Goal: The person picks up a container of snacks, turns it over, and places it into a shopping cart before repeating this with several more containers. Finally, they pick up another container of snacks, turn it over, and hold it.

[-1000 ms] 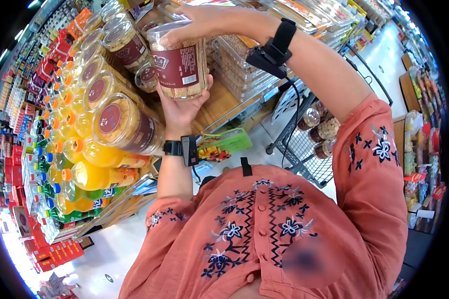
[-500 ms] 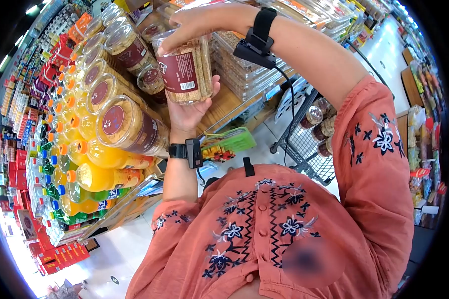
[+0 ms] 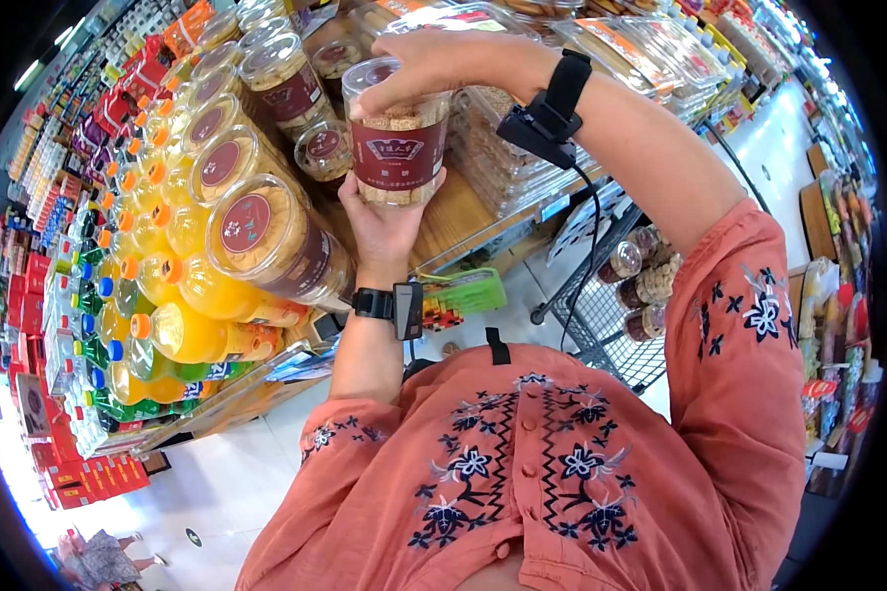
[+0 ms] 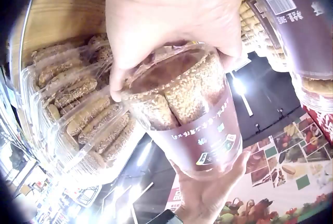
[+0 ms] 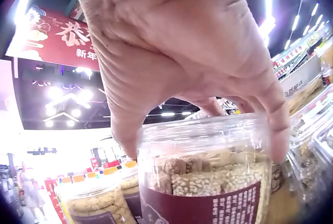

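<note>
A clear plastic jar (image 3: 396, 156) of sesame-coated snacks with a maroon label stands nearly upright between both hands, its crown-like logo facing the camera. The left hand (image 3: 386, 229) grips it from below. From above, the right hand (image 3: 434, 67) holds it around the lid. In the left wrist view, the left hand (image 4: 174, 16) is curled round the jar's base (image 4: 171, 104), and the right hand (image 4: 208, 190) is at the far end. The right wrist view has the right hand's (image 5: 182, 52) fingers spread across the clear lid (image 5: 203, 130).
Similar jars (image 3: 261, 236) lean in rows left of the hands, beside orange drink bottles (image 3: 192, 330). Clear trays of snacks (image 3: 493, 148) are stacked at the right. A shopping cart (image 3: 601, 335) holding several jars stands beyond the table's edge. Another person (image 3: 103, 561) is at lower left.
The jar has turned in the hands, so the logo faces the camera where the barcode side was. Both hands still hold it. The head view has shifted slightly.
</note>
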A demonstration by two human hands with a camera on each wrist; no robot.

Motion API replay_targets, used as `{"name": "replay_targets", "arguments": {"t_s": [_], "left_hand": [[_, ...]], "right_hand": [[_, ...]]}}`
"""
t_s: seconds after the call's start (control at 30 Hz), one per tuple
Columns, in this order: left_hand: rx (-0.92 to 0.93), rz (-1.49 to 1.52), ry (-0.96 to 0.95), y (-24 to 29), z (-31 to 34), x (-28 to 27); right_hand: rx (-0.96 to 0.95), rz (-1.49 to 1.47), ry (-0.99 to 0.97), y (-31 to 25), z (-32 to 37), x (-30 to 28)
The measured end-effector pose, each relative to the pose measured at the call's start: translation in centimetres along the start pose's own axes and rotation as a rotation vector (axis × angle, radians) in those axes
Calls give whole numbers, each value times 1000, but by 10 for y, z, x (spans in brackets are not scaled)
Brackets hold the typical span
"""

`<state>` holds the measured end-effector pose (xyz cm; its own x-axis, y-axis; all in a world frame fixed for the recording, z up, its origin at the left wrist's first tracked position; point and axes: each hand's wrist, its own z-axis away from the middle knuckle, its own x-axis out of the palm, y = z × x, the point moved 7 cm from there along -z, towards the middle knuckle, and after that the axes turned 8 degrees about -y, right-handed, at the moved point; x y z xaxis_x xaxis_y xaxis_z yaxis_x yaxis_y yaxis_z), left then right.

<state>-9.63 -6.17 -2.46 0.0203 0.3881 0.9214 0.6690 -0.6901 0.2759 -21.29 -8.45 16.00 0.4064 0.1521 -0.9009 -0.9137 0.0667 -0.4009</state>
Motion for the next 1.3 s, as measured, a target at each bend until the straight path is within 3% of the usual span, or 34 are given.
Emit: {"name": "replay_targets", "arguments": {"t_s": [0.23,0.37,0.57,0.97,1.3], "left_hand": [[28,-105,38,13,-12,-14],[87,-131,196,18,-9,-38],[-75,-111,255,2,12,-66],[-187,-193,287,-5,36,-88],[-292,-208,259,-21,36,-95]], "right_hand": [[-100,93,106,-17,-25,-6],[-144,139,162,-20,-53,-9],[-217,115,186,-30,-99,6],[-256,147,179,-30,-151,24],[-421,179,116,-52,-150,26]]}}
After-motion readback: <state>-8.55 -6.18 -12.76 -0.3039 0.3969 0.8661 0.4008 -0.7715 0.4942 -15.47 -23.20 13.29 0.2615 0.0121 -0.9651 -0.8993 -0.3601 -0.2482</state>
